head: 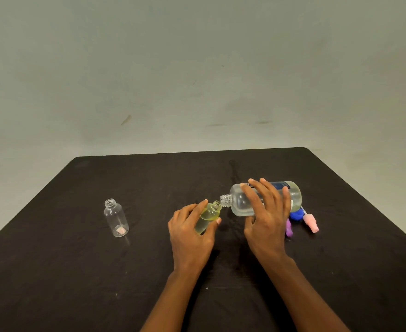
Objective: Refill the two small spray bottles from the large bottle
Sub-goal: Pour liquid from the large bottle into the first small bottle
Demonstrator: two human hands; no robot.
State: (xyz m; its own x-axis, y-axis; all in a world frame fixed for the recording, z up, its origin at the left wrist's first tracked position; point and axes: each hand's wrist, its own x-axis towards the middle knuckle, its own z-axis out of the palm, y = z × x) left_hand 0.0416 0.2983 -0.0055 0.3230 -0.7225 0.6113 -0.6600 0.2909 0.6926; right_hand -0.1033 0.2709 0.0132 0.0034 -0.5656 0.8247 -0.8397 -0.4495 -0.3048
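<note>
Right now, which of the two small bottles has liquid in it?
The small bottle in the left hand, tilted at the mouth of the large bottle, holds yellowish liquid. The lone bottle standing farther left looks clear.

Bare left hand (190,232), bare right hand (267,220); forearms uncovered, unadorned

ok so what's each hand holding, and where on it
The left hand grips the small bottle round its body. The right hand holds the large bottle round its middle, tipped on its side.
</note>
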